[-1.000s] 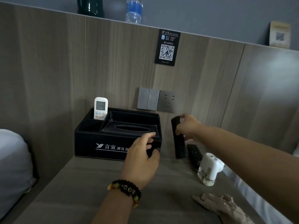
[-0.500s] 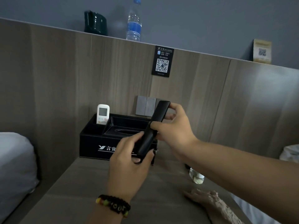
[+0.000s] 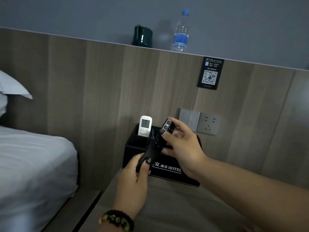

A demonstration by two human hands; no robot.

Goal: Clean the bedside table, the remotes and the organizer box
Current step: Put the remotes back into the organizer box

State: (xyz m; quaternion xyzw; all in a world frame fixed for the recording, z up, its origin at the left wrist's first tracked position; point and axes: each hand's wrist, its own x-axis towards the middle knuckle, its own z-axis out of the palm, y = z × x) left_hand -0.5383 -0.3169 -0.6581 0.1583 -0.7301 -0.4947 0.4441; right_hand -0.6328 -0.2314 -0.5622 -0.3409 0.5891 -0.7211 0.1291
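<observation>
Both my hands hold a long black remote slantwise in front of the black organizer box, which stands on the bedside table against the wood wall panel. My left hand grips the remote's lower end. My right hand pinches its upper end, where round buttons show. A white remote stands upright in the box's left rear compartment. The box's tissue slot is hidden behind my hands.
A bed with white sheets and a pillow lies at the left. Wall switches and a socket sit behind the box. A dark mug and a water bottle stand on the panel's ledge. A QR sign hangs on it.
My right hand lifted the black remote off the table and brought it left; my left hand took its lower end. The remote turned its button side up, and the view swung left.
</observation>
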